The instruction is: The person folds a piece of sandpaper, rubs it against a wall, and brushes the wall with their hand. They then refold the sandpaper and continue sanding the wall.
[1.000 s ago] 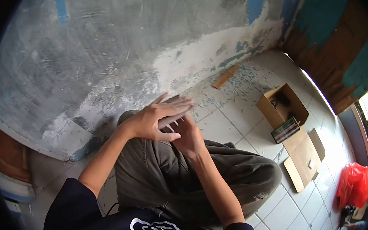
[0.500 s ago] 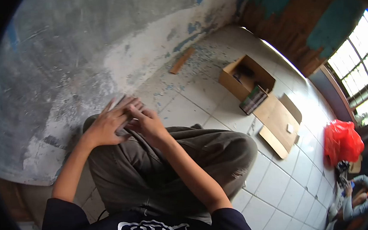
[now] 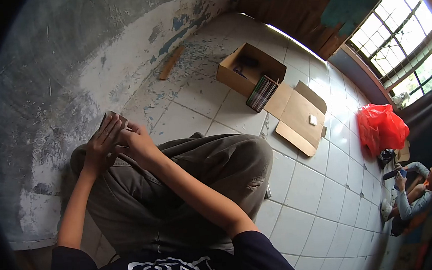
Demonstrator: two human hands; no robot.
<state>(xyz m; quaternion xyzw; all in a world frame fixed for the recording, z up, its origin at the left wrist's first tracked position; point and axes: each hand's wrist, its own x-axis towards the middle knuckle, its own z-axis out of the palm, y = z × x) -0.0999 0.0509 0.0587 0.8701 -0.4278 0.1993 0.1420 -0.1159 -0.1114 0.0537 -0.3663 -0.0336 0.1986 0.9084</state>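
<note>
A small dark, flat piece shows at the fingertips of my left hand, its far edge toward the wall. My left hand's fingers lie over it, pressed together. Close against it on the right, my right hand has its fingers bent and pinched at the piece's near side. What lies between the two palms is hidden. Both hands are above my knee, in front of the scraped grey and white wall.
An open cardboard box with dark items stands on the tiled floor, its flap holding a white square. Beyond are a brown strip, paint flakes, a red plastic bag and a seated person at the right.
The view has turned, so the box, bag and person appear farther left and higher. My hands have moved closer together, and the dark piece now shows between them.
</note>
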